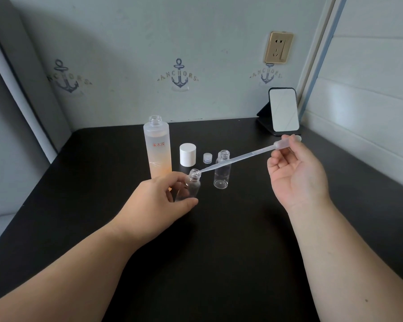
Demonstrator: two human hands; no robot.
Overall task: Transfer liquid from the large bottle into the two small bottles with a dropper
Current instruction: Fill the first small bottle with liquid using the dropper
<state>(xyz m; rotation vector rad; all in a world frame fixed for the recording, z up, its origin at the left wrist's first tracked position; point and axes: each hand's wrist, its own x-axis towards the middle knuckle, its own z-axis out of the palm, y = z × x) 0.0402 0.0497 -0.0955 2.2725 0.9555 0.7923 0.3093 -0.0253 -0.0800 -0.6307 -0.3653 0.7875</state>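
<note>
Head view, over a black bench (pixel 219 240): left hand (pixel 154 203) curled round a small clear bottle (pixel 189 188), tilted, its base hidden between thumb and fingers. Right hand (pixel 296 173) pinching the bulb of a translucent dropper (pixel 237 159), its thin tip resting at the tilted bottle's open neck (liquid inside too faint to make out). Second small bottle (pixel 222 169) upright and uncapped, just behind the dropper's stem. Large frosted bottle (pixel 157 147), open, orange-tinted toward the bottom, lower corner blocked by the left hand. White cap (pixel 187 154) and a small clear cap (pixel 207 158) standing between the bottles. Propped mirror (pixel 284 110) at the far right corner.
</note>
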